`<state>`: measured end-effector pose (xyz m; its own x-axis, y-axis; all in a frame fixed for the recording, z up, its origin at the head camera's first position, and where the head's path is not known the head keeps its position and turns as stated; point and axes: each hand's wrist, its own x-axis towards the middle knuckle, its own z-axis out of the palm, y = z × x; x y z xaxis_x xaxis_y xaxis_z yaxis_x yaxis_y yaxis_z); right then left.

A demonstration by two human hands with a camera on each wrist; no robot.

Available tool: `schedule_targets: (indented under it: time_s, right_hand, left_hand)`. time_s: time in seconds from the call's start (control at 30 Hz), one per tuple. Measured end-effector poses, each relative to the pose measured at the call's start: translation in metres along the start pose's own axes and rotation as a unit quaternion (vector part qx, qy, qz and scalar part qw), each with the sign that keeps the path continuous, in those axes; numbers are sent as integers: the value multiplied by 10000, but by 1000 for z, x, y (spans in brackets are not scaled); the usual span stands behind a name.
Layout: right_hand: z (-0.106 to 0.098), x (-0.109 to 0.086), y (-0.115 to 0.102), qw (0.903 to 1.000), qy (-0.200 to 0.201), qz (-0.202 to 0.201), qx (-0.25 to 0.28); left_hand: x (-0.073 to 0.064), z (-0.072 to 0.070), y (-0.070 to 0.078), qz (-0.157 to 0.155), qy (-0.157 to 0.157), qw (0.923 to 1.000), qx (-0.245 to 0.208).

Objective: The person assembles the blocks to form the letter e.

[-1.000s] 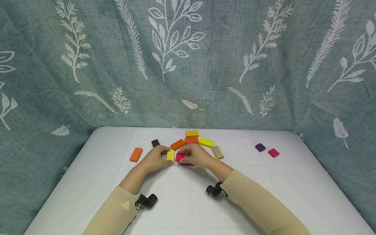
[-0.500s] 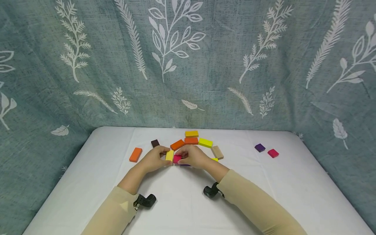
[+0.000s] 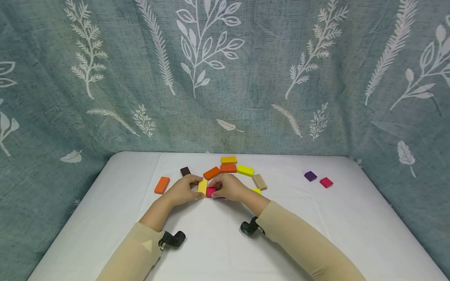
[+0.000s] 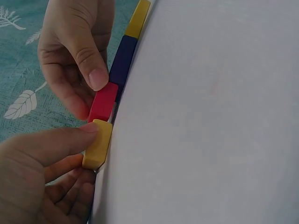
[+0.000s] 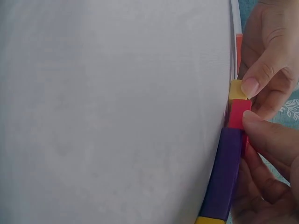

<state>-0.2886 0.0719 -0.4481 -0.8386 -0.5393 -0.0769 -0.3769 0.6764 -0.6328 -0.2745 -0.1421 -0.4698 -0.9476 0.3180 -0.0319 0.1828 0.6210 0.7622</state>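
My left hand [image 3: 190, 188] pinches a pale yellow block [image 3: 202, 186] standing on the white table [image 3: 316, 234]. My right hand [image 3: 225, 186] pinches a pink block [image 3: 211, 191] set end to end against it. In the left wrist view the pale yellow block [image 4: 98, 144], pink block [image 4: 103, 101], a purple block [image 4: 122, 60] and a yellow block [image 4: 138, 18] form one row. The right wrist view shows the same row: pale yellow block [image 5: 237, 89], pink block [image 5: 239, 114], purple block [image 5: 224, 177]. In the head view my right hand hides most of the purple block.
Behind the hands lie loose blocks: an orange block [image 3: 162, 184], dark brown block [image 3: 185, 171], orange block [image 3: 212, 173], red-orange block [image 3: 228, 168], amber block [image 3: 229, 159], bright yellow block [image 3: 245, 170] and tan block [image 3: 259, 182]. A small purple block [image 3: 310, 176] and small pink block [image 3: 326, 182] lie far right. A leaf-print curtain [image 3: 225, 78] backs the table.
My right hand has slid the pink block a little left, up against the pale yellow block. My left hand has stayed in place on the pale yellow block.
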Motion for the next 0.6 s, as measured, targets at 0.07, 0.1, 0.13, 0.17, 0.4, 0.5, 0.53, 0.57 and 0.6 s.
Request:
schedule_targets:
  time_s: [0.07, 0.1, 0.13, 0.17, 0.4, 0.5, 0.53, 0.57, 0.6]
  right_hand:
    - [0, 0, 1, 10000, -25, 7, 33]
    - [0, 0, 2, 10000, -37, 4, 48]
    - [0, 0, 2, 10000, -56, 12, 52]
    - [0, 0, 3, 10000, -68, -2, 59]
    - [1, 1, 6, 9999, -110, -20, 90]
    - [1, 0, 5, 9999, -112, 25, 86]
    - [1, 0, 5, 9999, -114, 59, 88]
    - [1, 0, 5, 9999, -112, 77, 85]
    - [0, 0, 5, 9999, -113, 90, 85]
  left_hand:
    - [0, 0, 0, 12, 21, 10000, 11]
    - [0, 0, 0, 21, 28, 10000, -4]
    - [0, 1, 0, 30, 30, 10000, -27]
    - [0, 1, 0, 35, 32, 10000, -56]
    - [0, 2, -1, 28, 61, 9999, -141]
    - [0, 2, -1, 3, 70, 9999, -100]
    - [1, 2, -2, -6, 72, 9999, -93]
    - [1, 2, -2, -10, 76, 9999, -83]
    - [1, 2, -2, -14, 79, 9999, -79]
